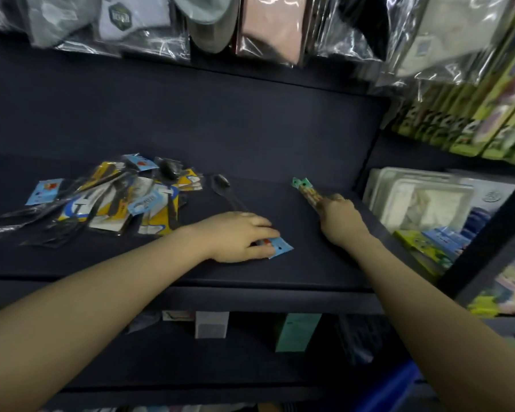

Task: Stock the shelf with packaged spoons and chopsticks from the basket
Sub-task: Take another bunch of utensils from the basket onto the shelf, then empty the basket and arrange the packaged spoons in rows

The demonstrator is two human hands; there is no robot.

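Left hand (238,236) pressing spoon packet (275,246); right hand (341,218) gripping chopsticks (306,191).

Matt dark shelf (191,138); glossy clear plastic sleeves on the spoon packs (107,200), printed paper header cards.

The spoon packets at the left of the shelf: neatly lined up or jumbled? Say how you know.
Jumbled. The spoon packets lie flat on the dark shelf, overlapping one another at differing angles in a loose heap, not in a row.
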